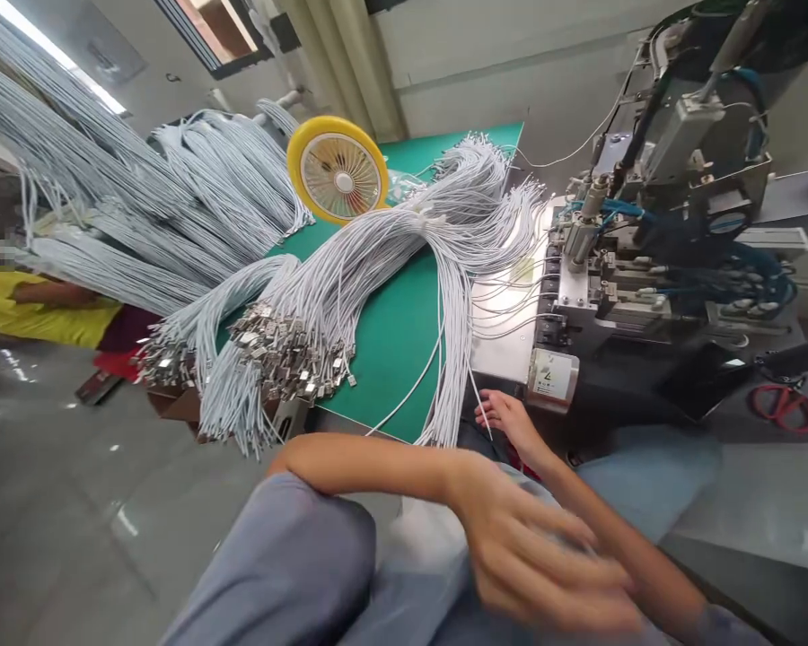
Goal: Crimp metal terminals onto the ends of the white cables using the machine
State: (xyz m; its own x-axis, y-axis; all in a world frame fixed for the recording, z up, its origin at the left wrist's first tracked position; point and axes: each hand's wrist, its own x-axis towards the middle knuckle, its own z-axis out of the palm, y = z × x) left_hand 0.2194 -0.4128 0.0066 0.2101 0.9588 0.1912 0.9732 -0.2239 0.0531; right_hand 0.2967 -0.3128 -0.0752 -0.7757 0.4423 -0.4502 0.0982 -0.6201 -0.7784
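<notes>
My left hand (542, 556) is smeared by motion in front of my lap, its fingers stretched out and slightly apart. Nothing shows in it. Near the table's front edge, my right hand (508, 422) has its fingers loosely spread beside a single white cable (479, 404). That strand hangs down across the fingertips; whether they touch it is unclear. Just to the left, a thick bundle of white cables (452, 359) droops over the edge of the green tabletop (397, 377). A larger tied bundle (350, 260) lies across the table, with metal connectors (286, 354) at its near left end.
A machine (583, 242) with cylinders and blue tubes stands right, cables running into its black front slots. A yellow fan (340, 170) sits at the back. More cables (222, 170) pile up left, near a person in yellow (40, 309). Red-handled scissors (785, 408) lie far right.
</notes>
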